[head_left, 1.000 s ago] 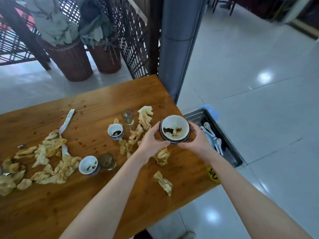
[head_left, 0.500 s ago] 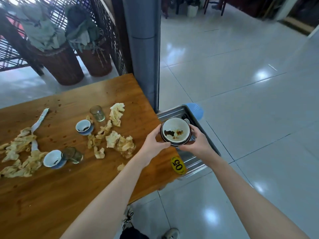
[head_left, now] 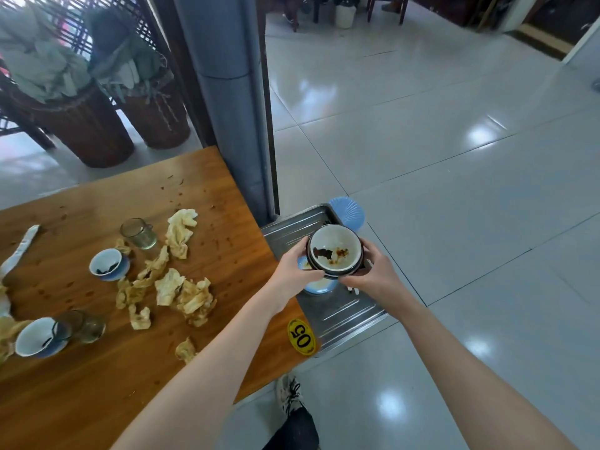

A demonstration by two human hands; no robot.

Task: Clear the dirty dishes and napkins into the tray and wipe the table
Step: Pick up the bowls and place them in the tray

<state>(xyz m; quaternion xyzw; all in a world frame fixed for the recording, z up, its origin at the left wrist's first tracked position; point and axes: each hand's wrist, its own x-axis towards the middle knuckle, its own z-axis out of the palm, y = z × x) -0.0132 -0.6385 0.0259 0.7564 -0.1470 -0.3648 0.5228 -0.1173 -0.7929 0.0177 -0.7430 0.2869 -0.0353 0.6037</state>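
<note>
A dirty white bowl with a dark rim (head_left: 334,250) hangs over the metal tray (head_left: 341,311), which stands on a blue stool beside the table's right end. My left hand (head_left: 293,267) grips the bowl's left side and my right hand (head_left: 370,276) grips its right side. Under the bowl, a blue dish (head_left: 316,285) lies in the tray. On the wooden table (head_left: 97,368) lie crumpled soiled napkins (head_left: 181,292), two blue-and-white cups (head_left: 108,264) (head_left: 39,336), an upright glass (head_left: 139,233) and a tipped glass (head_left: 82,326).
A grey pillar (head_left: 227,102) rises just behind the table's far right corner and the tray. Two wicker planters (head_left: 81,125) stand on the floor beyond the table. A yellow "05" sticker (head_left: 301,336) marks the table corner. Glossy tiled floor spreads to the right.
Both hands have carried the bowl rightwards off the table, from above its right end to above the tray. The view has swung right with them.
</note>
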